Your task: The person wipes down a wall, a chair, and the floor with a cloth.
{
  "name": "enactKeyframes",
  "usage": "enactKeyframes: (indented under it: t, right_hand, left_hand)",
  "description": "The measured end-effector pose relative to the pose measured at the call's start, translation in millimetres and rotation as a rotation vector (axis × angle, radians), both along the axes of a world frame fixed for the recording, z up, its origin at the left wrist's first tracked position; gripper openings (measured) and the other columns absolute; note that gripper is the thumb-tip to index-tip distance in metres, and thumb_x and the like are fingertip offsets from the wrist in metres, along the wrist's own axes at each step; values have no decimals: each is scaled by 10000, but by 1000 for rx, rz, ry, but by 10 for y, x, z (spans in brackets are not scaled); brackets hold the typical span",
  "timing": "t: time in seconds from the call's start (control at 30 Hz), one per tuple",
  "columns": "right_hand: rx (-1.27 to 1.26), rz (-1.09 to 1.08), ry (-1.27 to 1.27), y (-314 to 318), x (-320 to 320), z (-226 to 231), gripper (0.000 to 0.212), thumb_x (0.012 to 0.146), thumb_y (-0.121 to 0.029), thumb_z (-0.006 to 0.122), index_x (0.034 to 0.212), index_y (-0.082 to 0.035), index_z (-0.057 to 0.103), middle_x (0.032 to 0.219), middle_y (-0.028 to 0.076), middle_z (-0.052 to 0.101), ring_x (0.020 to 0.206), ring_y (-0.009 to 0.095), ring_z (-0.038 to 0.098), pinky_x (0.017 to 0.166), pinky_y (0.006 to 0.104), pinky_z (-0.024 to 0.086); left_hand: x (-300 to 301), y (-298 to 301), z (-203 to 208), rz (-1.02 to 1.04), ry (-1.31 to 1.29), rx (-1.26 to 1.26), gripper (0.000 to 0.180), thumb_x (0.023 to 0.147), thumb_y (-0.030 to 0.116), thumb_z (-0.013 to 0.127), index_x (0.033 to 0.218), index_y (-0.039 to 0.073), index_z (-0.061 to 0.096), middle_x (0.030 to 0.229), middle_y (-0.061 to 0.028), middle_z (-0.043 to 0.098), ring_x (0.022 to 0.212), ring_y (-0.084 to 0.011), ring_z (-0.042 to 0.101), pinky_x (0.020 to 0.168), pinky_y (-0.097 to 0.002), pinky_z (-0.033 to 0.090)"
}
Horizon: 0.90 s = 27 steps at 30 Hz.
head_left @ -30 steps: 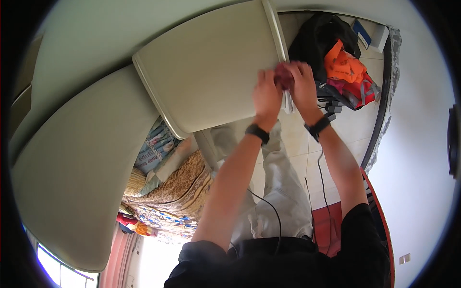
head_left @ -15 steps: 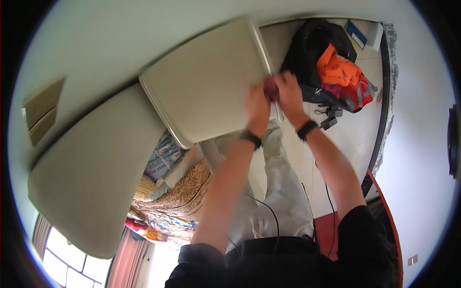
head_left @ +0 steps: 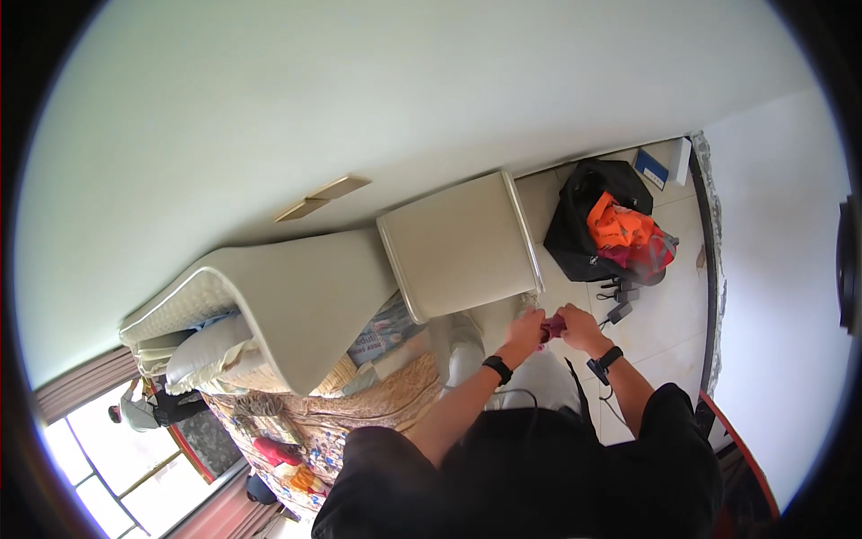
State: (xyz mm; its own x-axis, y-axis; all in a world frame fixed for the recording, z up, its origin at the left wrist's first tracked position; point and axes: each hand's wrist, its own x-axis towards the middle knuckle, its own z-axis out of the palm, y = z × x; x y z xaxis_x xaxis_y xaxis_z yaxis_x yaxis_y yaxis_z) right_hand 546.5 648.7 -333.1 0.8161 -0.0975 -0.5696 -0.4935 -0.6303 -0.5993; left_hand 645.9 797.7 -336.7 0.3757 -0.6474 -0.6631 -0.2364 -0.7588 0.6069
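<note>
Centrally, the fingers of the left hand [head_left: 523, 335] and the right hand [head_left: 584, 332] are clamped on a dark red cloth [head_left: 551, 328]. The cloth is bunched between the two hands and suspended in front of the body, apart from the furniture; its exact shape is too small to tell. Each wrist carries a black band [head_left: 496, 367]. The forearms extend from the short sleeves of a black shirt [head_left: 575, 467]. Light grey trousers [head_left: 541, 382] show below the hands, with a dark cable [head_left: 516, 390] looped across them.

Beyond the hands, toward the wall, stands a cream bedside cabinet [head_left: 462, 247] with a flat top. To its right, an open black bag [head_left: 566, 235] rests on the tiled floor [head_left: 669, 310]. Orange fabric [head_left: 620, 222] and a red item lie in the bag's opening. Black power adapters [head_left: 620, 311] lie on the floor near the bag. A blue box [head_left: 651, 168] and a white box [head_left: 681, 162] are positioned near the far corner.

To the left, a pale headboard [head_left: 310, 283] adjoins a bed with a brown patterned cover [head_left: 386, 397]. Farther left, another person [head_left: 139, 411] is visible near the window [head_left: 162, 490].
</note>
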Motion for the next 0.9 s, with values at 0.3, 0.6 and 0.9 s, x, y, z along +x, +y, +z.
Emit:
enactKeyframes:
  t: [0.3, 0.6, 0.9]
  right_hand:
    - [-40, -42, -478, 540, 916, 1413, 283, 714, -25, 641, 989, -85, 619, 927, 115, 582, 913, 338, 595, 745, 421, 504]
    - [-117, -113, -717, 1677, 1826, 2173, 427, 695, 17, 679, 1109, -73, 633, 942, 98, 601, 848, 297, 623, 719, 346, 509]
    - [205, -32, -789, 2772, 2343, 2607, 491, 710, 50, 663, 1183, -60, 593, 964, 106, 613, 810, 244, 644, 707, 304, 546]
  left_hand:
    - [797, 735, 1232, 319, -56, -303, 260, 758, 103, 659, 1001, 75, 570, 935, -131, 621, 886, -363, 609, 747, -455, 502]
    - [1480, 1839, 1930, 514, -373, -523, 354, 776, 100, 674, 1121, 86, 596, 948, -129, 631, 760, -335, 640, 656, -400, 532]
    - [1579, 2947, 2549, 681, -642, -801, 518, 745, -8, 713, 1239, 55, 573, 1119, -140, 612, 929, -307, 614, 764, -332, 529]
